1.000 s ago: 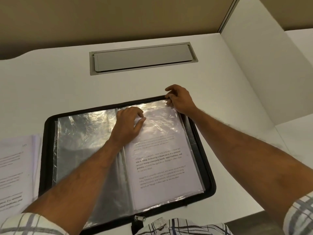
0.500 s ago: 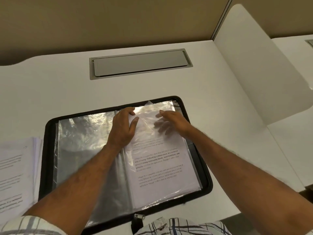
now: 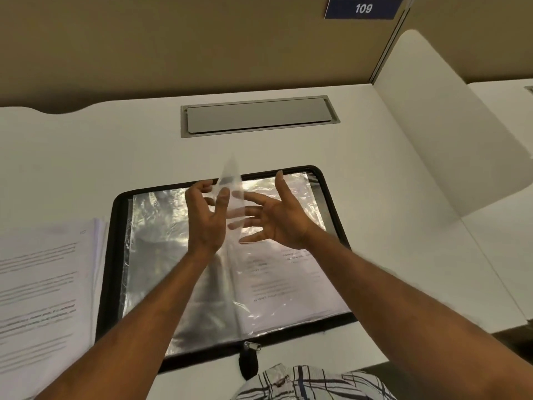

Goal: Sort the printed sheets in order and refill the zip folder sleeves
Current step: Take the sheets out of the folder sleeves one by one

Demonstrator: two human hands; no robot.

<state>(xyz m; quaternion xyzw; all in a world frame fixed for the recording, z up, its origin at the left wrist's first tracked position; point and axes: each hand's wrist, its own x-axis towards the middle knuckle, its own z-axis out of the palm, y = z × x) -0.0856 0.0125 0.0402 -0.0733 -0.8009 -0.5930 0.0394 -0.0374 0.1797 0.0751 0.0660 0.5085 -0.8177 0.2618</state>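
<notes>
Clear sleeve [image 3: 230, 175] stands on edge, long axis near-to-far, between right hand [image 3: 278, 219] — fingers splayed — and left hand [image 3: 205, 219], curled, grip unclear.

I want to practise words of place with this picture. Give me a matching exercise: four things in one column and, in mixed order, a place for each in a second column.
Things
1. zip folder
2. printed sheets
3. clear sleeve
4. grey hatch

Places
A. set into the desk, behind the folder
B. raised between the left hand and the right hand
C. lying open in front of the person
D. stacked on the desk, left of the folder

Pairs: 1-C, 2-D, 3-B, 4-A
</notes>
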